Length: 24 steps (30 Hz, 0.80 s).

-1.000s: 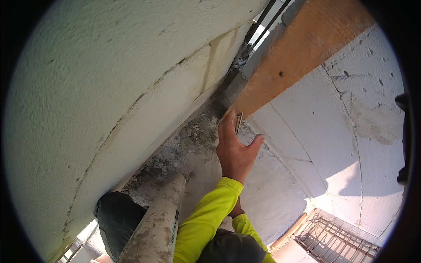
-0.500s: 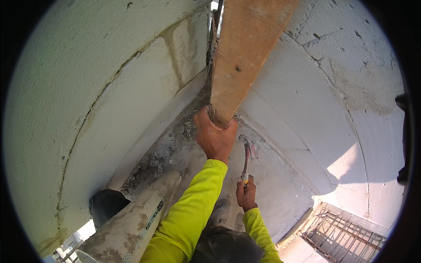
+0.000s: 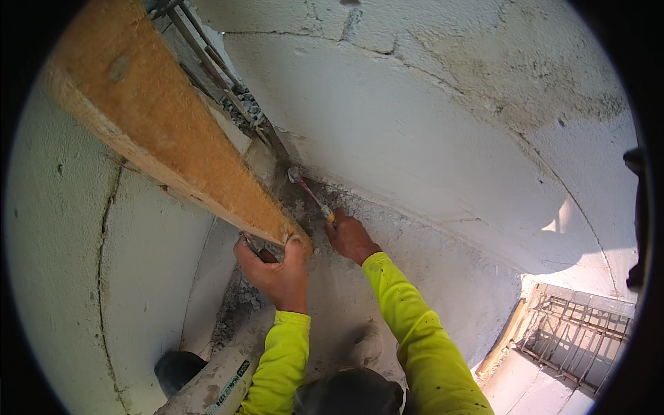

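A long wooden plank [image 3: 180,131] slants from the upper left down to the middle. My left hand [image 3: 278,277] is closed around its lower end, fingers on both edges. A small thin thing by those fingers is too unclear to name. Just right of the plank's end, my right hand [image 3: 351,237] grips the handle of a claw hammer [image 3: 317,198]. The hammer's head points away from me, low in the corner where the walls meet, near the foot of the steel bars [image 3: 225,83]. I cannot tell whether it touches anything there.
Pale block walls [image 3: 415,138] rise on both sides of the corner. Rubble [image 3: 238,304] lies along the left wall's base. A dirty plastic pipe [image 3: 221,377] lies at the lower left beside a dark rounded object [image 3: 178,372]. A rebar grid [image 3: 577,332] sits at the lower right.
My left hand has swung the plank to the left and tilted it, uncovering the steel bars in the corner. My right hand has carried the hammer forward and leftward into the corner.
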Each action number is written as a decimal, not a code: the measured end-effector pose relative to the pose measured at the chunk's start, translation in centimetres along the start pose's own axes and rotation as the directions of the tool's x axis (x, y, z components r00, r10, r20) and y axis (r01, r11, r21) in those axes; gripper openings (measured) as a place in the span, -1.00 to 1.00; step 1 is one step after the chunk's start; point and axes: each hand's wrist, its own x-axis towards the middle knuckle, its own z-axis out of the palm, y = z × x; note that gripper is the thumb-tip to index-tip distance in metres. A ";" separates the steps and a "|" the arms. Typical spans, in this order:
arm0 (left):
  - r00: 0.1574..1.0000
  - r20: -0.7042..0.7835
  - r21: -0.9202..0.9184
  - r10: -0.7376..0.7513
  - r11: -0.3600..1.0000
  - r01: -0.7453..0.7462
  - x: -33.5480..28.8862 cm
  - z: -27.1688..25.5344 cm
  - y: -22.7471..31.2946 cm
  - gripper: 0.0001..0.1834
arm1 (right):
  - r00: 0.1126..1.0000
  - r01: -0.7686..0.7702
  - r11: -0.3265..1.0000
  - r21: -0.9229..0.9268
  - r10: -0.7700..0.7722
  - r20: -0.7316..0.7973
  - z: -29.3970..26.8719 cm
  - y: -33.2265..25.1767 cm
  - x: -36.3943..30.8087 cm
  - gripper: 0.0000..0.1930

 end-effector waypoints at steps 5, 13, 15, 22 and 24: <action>1.000 -0.006 0.002 -0.013 1.000 0.013 -0.5 -0.3 0.3 -0.39 | 0.939 0.259 0.930 0.259 -0.180 -0.292 0.8 -0.1 -1.6 -0.66; 1.000 0.003 0.053 0.012 0.999 -0.012 -0.6 -0.5 0.6 -0.41 | 0.988 0.057 0.979 0.193 -0.028 -0.151 0.7 -0.9 -0.7 -0.69; 1.000 -0.005 0.051 -0.021 0.998 0.021 -0.5 -0.6 0.5 -0.41 | 0.953 0.203 0.926 0.317 -0.113 -0.280 0.8 -1.3 -1.4 -0.66; 1.000 0.003 0.030 0.000 1.000 0.000 -0.4 -0.4 0.3 -0.46 | 0.998 -0.050 0.998 0.027 0.051 -0.044 0.8 -0.3 -0.3 -0.60; 1.000 0.009 -0.025 -0.030 0.999 0.030 -0.5 -0.3 0.4 -0.47 | 0.990 0.045 0.986 0.158 -0.023 -0.140 1.4 -0.4 -0.7 -0.60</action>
